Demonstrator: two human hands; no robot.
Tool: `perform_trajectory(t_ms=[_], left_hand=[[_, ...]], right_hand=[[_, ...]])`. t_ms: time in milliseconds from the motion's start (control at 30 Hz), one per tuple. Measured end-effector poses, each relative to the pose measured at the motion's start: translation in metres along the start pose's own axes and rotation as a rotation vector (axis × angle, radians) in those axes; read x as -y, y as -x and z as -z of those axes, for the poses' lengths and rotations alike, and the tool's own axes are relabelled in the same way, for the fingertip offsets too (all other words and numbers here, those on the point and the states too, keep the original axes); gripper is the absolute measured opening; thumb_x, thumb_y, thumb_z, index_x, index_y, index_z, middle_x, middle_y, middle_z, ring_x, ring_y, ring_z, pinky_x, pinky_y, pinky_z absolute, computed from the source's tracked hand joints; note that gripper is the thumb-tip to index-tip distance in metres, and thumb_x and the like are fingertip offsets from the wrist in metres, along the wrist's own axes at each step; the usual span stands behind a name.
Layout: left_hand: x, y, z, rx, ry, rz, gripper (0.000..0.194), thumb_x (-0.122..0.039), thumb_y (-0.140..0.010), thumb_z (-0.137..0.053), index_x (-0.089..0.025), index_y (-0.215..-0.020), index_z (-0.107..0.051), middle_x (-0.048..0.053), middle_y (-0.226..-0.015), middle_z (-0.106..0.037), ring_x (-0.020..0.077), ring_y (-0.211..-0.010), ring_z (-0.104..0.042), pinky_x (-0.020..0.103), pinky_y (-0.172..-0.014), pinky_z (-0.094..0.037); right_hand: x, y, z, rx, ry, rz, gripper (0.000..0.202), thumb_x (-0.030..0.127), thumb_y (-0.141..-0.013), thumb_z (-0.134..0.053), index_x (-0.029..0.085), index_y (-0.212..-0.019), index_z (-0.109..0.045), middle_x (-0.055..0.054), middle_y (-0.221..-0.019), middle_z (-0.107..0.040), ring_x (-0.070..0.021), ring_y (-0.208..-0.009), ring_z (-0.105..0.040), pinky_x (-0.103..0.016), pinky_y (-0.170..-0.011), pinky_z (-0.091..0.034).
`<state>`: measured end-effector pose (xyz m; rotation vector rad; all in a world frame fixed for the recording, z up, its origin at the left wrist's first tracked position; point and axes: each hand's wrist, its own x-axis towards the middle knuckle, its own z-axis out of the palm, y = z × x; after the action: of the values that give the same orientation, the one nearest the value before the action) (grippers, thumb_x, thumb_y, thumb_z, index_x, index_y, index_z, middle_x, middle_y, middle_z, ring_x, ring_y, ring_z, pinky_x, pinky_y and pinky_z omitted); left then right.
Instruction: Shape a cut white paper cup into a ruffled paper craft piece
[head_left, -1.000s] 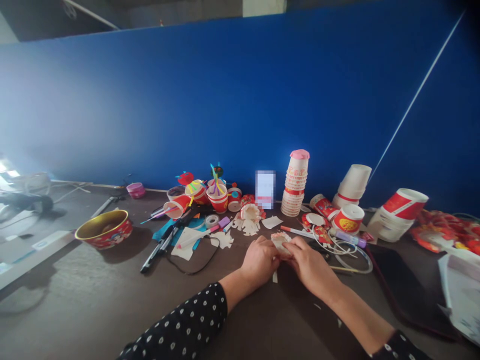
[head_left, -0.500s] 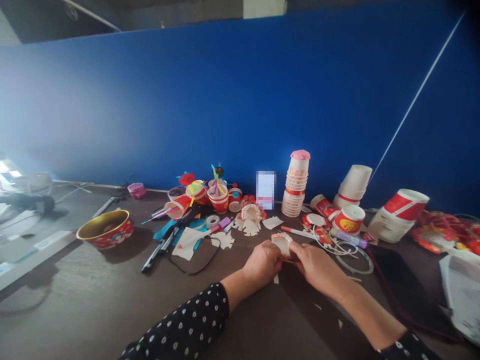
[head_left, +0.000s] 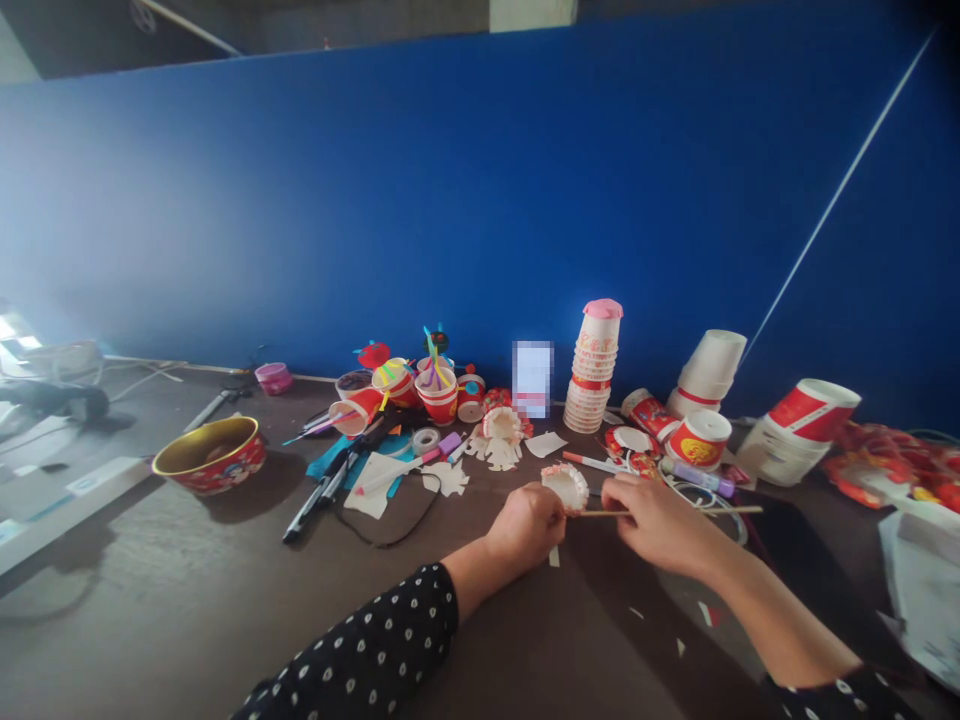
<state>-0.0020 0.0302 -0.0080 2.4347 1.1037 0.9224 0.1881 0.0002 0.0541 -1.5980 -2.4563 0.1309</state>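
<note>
My left hand is closed on a white paper piece with a curled, red-patterned rim. A thin wooden stick runs from beside that piece, under my right hand, and out to the right. The fingers of my right hand are bent closed round the stick. Small paper scraps lie on the dark table nearer to me. Behind my hands stand a tall stack of paper cups and a second curled paper piece.
A red and gold bowl stands at the left. Black scissors or a cutter lie beside white paper. More cups, a purple glue bottle and white cables are at the right. A blue partition rises behind.
My right hand has moved right, away from my left hand, and the stick now shows between and beyond them. My left hand has stayed in place with the paper piece.
</note>
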Motion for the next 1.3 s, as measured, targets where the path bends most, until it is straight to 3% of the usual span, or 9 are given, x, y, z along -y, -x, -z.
perform_trajectory(t_ms=[100,233,367,533,867,1300], left_hand=[[-0.001,0.0,0.002,-0.006,0.04,0.047,0.011,-0.008,-0.069,-0.057,-0.015,-0.061,-0.06,0.002,-0.065,-0.059,0.0141,-0.063,-0.054,0.022,-0.063,-0.041],[-0.003,0.0,0.005,0.014,0.079,0.08,0.013,-0.004,-0.064,-0.057,-0.015,-0.071,-0.059,-0.002,-0.062,-0.055,0.0122,-0.058,-0.05,0.02,-0.057,-0.037],[-0.004,0.0,0.008,0.025,0.101,0.114,0.024,-0.001,-0.061,-0.055,-0.016,-0.08,-0.054,-0.004,-0.062,-0.052,0.0119,-0.056,-0.049,0.02,-0.054,-0.034],[-0.005,0.0,0.011,0.014,0.12,0.132,0.02,-0.001,-0.062,-0.055,-0.017,-0.074,-0.05,-0.005,-0.061,-0.05,0.0123,-0.058,-0.05,0.02,-0.055,-0.033],[-0.006,-0.002,0.011,-0.022,0.232,0.194,0.016,-0.003,-0.066,-0.057,-0.017,-0.07,-0.05,-0.004,-0.063,-0.056,0.0128,-0.06,-0.053,0.02,-0.057,-0.037],[-0.008,-0.002,0.011,-0.046,0.209,0.189,0.017,-0.002,-0.063,-0.058,-0.016,-0.069,-0.051,-0.006,-0.06,-0.05,0.011,-0.056,-0.048,0.02,-0.054,-0.032]], right_hand=[[0.006,-0.004,-0.006,-0.095,-0.096,-0.02,0.023,0.004,-0.064,-0.043,0.021,-0.075,-0.053,0.0,-0.072,-0.056,-0.0157,-0.068,-0.052,-0.026,-0.062,-0.036],[0.017,-0.01,-0.022,-0.101,-0.285,0.073,0.024,0.015,-0.077,-0.047,0.019,-0.097,-0.06,-0.006,-0.094,-0.06,-0.0176,-0.081,-0.058,-0.028,-0.072,-0.042],[0.024,-0.013,-0.031,-0.059,-0.245,0.04,0.021,0.022,-0.084,-0.044,0.021,-0.088,-0.065,-0.006,-0.094,-0.062,-0.0182,-0.084,-0.06,-0.027,-0.074,-0.042],[0.023,-0.013,-0.032,-0.072,-0.19,0.016,0.021,0.026,-0.087,-0.043,0.02,-0.083,-0.064,-0.005,-0.092,-0.063,-0.0177,-0.083,-0.06,-0.025,-0.071,-0.042],[0.019,-0.014,-0.032,-0.075,-0.2,0.015,0.019,0.024,-0.085,-0.045,0.022,-0.09,-0.063,-0.004,-0.095,-0.063,-0.0181,-0.085,-0.06,-0.025,-0.072,-0.041],[0.018,-0.015,-0.037,-0.132,-0.255,0.037,0.014,0.018,-0.081,-0.047,0.02,-0.082,-0.061,-0.003,-0.089,-0.061,-0.0159,-0.079,-0.059,-0.024,-0.069,-0.041]])
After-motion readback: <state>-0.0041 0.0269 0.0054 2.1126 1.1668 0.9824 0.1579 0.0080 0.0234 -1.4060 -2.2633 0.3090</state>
